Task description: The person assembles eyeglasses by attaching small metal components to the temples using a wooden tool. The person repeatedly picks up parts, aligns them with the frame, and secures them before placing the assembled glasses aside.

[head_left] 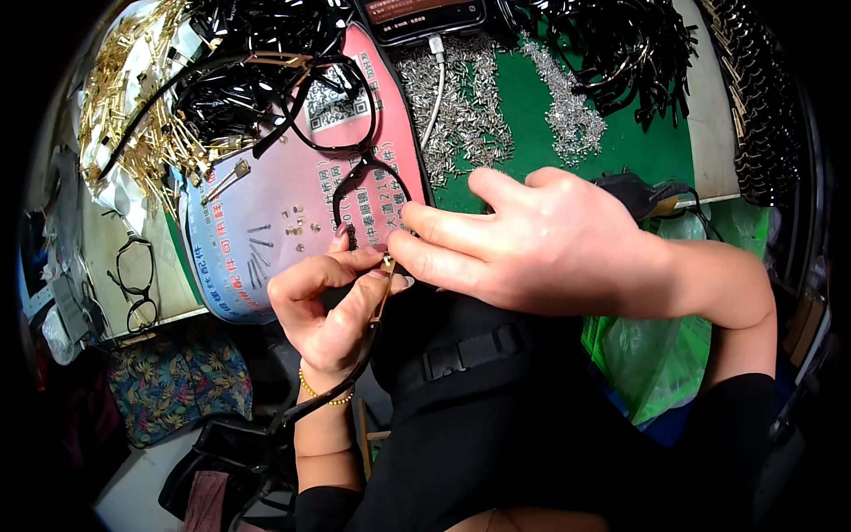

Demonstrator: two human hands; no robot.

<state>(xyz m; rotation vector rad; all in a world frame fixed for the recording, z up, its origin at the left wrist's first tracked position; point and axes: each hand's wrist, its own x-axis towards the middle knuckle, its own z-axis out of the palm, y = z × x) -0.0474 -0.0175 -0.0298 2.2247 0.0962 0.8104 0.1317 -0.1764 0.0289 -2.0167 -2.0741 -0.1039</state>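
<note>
In front of my body is a pair of black-rimmed eyeglasses (pixel 365 158), one arm stretched out to the upper left. My left hand (pixel 324 306) is closed, thumb and fingers pinching the hinge end of a dark temple arm (pixel 362 359) with a gold-coloured metal piece (pixel 386 264). The temple's free end trails down past my left wrist. From the right, my right hand (pixel 541 244) brings its fingertips together at the same hinge, against the lower rim. Its thumb and whatever it pinches are hidden behind the fingers.
A printed pink-and-blue sheet (pixel 266 199) bears small gold parts (pixel 297 219) and dark pins (pixel 259 246). Heaps of tiny silver screws (pixel 456 97) cover part of the green mat (pixel 656 151). Gold temple pieces (pixel 124 106), black temple arms (pixel 257 31), a phone (pixel 425 19) and a black-handled tool (pixel 634 191) lie around.
</note>
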